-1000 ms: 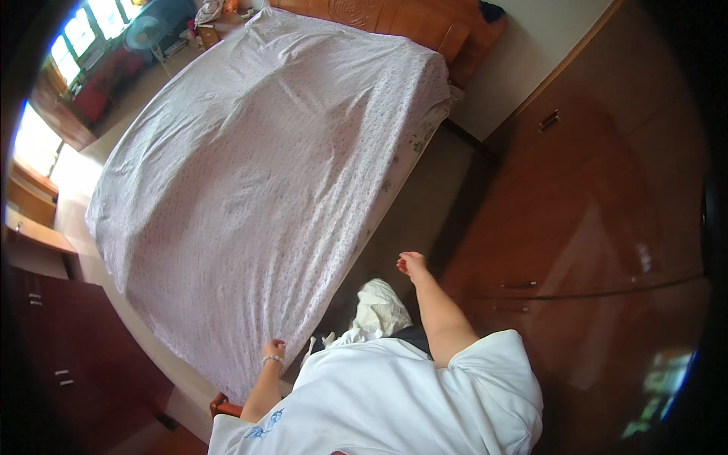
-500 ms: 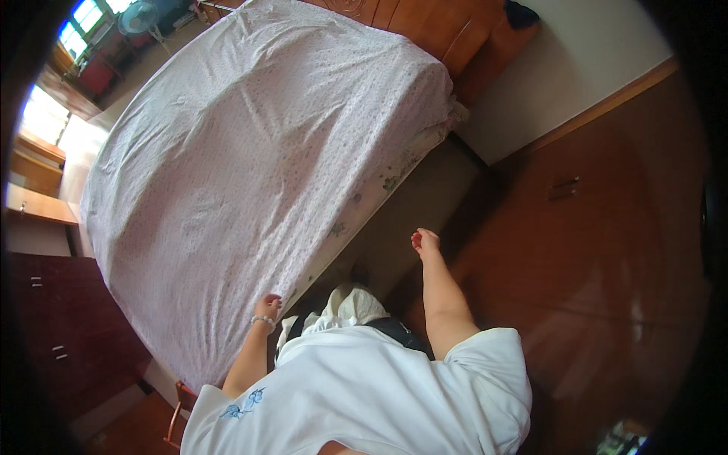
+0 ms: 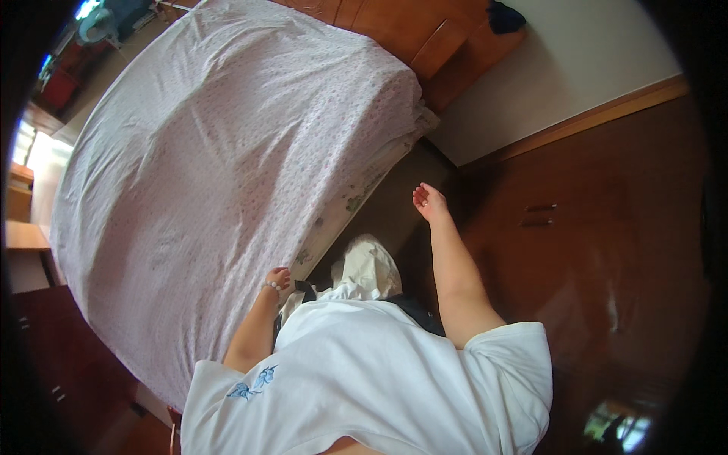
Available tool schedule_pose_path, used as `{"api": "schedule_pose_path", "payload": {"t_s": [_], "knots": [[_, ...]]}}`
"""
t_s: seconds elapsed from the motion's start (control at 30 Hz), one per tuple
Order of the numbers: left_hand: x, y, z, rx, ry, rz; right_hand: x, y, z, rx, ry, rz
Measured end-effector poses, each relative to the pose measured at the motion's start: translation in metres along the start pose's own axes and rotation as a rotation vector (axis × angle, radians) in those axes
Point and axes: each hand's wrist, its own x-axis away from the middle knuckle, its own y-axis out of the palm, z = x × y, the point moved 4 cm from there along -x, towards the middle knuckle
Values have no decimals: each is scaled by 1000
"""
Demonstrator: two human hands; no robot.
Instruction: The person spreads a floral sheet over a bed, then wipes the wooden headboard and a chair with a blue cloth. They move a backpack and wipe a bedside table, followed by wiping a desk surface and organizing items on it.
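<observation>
I see the patterned sheet point(image 3: 189, 167) draped over the bed point(image 3: 330, 221), left hand point(image 3: 279, 277) half-curled at its edge — gripping or not, I can't tell. The right hand point(image 3: 429, 202) hovers empty, loosely open; swung wide, it could hit the wardrobe point(image 3: 561, 273) — and the bracelet point(image 3: 274, 286) could snag the sheet.

Left hand point(image 3: 279, 277) near pale bedsheet point(image 3: 220, 174); right hand point(image 3: 430, 202) half-curled near brown cabinet point(image 3: 584, 262).

Upper left: pale blue fan point(image 3: 97, 27), blurred near the rim. Lower left: dark red cabinet point(image 3: 57, 349), small handles point(image 3: 55, 390) in pairs. Right: glossy brown wardrobe point(image 3: 599, 273), two slim pulls point(image 3: 541, 206); pale wall point(image 3: 599, 57) beyond. Dark cloth point(image 3: 506, 17) hangs at the right end of wooden headboard point(image 3: 394, 30).
</observation>
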Motion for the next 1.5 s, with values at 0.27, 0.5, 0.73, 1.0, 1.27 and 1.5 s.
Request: {"api": "schedule_pose_path", "payload": {"t_s": [0.27,0.5,0.73,1.0,1.27,1.5], "knots": [[-111,88,26,573,-202,47,-210,62,-115,62,40,-59],[-93,210,117,754,-224,347,-389,67,-81,10,406,-105],[-99,273,116,449,-234,205,-342,88,-76,0,660,-76],[-138,395,211,1526,-222,220,-309,57,-232,-222,225,-200],[-93,314,190,1386,-137,465,-255,120,-286,43,455,-227],[-21,253,195,1477,176,441,-349,149,-340,206,205,-409]]}}
